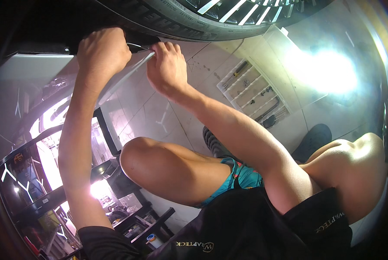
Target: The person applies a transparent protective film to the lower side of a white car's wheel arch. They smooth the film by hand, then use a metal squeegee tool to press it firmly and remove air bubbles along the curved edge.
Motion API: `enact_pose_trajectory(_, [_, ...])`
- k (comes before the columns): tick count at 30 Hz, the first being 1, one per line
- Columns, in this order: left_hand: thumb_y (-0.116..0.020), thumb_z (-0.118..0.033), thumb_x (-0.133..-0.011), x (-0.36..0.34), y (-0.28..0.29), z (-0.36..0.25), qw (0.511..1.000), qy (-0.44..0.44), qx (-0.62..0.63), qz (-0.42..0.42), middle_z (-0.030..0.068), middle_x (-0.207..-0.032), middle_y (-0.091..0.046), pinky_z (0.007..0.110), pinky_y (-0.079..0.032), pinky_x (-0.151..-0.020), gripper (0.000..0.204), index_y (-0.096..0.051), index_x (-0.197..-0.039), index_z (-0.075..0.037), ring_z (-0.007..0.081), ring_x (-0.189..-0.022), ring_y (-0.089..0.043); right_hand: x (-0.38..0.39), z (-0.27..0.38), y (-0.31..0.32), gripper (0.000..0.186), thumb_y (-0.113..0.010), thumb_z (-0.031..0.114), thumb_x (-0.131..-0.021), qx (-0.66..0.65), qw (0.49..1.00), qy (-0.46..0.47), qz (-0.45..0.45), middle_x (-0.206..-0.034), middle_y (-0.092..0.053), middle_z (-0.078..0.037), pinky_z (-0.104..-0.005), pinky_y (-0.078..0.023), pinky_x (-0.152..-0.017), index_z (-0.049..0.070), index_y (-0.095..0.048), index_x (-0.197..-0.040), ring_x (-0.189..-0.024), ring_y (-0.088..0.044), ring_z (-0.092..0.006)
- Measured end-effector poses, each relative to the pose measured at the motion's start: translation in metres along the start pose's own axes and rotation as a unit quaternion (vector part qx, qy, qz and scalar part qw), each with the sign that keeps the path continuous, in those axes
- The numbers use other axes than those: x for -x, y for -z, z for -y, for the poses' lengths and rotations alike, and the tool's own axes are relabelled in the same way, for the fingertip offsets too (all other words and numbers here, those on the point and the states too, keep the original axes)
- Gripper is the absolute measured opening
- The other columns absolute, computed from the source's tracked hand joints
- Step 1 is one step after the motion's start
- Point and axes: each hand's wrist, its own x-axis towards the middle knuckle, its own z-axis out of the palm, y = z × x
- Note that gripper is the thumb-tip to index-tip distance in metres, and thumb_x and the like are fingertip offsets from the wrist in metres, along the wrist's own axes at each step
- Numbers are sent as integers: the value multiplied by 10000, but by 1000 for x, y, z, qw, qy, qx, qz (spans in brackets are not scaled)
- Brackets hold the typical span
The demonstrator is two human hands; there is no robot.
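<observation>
My left hand [103, 51] is closed in a fist at the dark wheel-arch edge of a glossy car body panel [51, 78]. A thin, shiny wire-like strip [137, 45] runs from it toward my right hand [169, 67]. The fingers of my right hand are curled and pressed together at the panel's pale edge [137, 65], just below the tire [181, 28]. What lies inside either grip is hidden, and I cannot tell whether the strip is held at both ends.
Overhead is a wheel rim with bright spokes [246, 13]. A shallow tray [254, 89] of hand tools and small parts lies on the tiled floor [159, 117], near a glaring lamp [328, 71]. Dark shelving [42, 201] with supplies stands at lower left. My bent knees are below.
</observation>
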Motion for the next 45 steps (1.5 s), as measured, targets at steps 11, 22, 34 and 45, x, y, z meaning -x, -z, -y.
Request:
enact_pose_trajectory(11, [-714,-229,-984,-14,-10,11,998,-62,3,8,105,-1122,-790,458,-569,-974,181,-832,-1094,-147,315,-1056,-750,57,98,15,88,-612,107,-924,-238,970,8,53,-845,-704,-198,-531,-558,-723,20,-617,-905,-806,-703,-425])
enact_pose_trajectory(22, [-733,-244,-971,-5,-8,9,998,-34,39,-28,103,-1101,-793,444,-573,-956,181,-832,-1078,-137,307,-1033,-754,-8,29,21,324,-647,194,-930,-145,969,-167,107,-888,-749,-265,-504,-566,-872,43,-715,-1209,-903,-735,-441])
enact_pose_trajectory(34, [-700,-191,-969,-4,-8,10,998,-36,20,-45,126,-1087,-788,462,-575,-964,162,-810,-1045,-100,318,-1035,-750,-24,24,-3,180,-672,109,-874,-140,989,-5,-42,-898,-749,-214,-479,-581,-803,37,-795,-983,-816,-721,-419])
enact_pose_trajectory(45, [-657,-229,-1004,-5,-4,4,1000,-20,5,-23,143,-1076,-787,480,-581,-961,215,-809,-1063,-89,321,-1044,-754,-31,18,-19,391,-589,113,-873,-55,998,35,22,-1160,-723,-253,-497,-535,-947,30,-717,-1232,-1056,-679,-441])
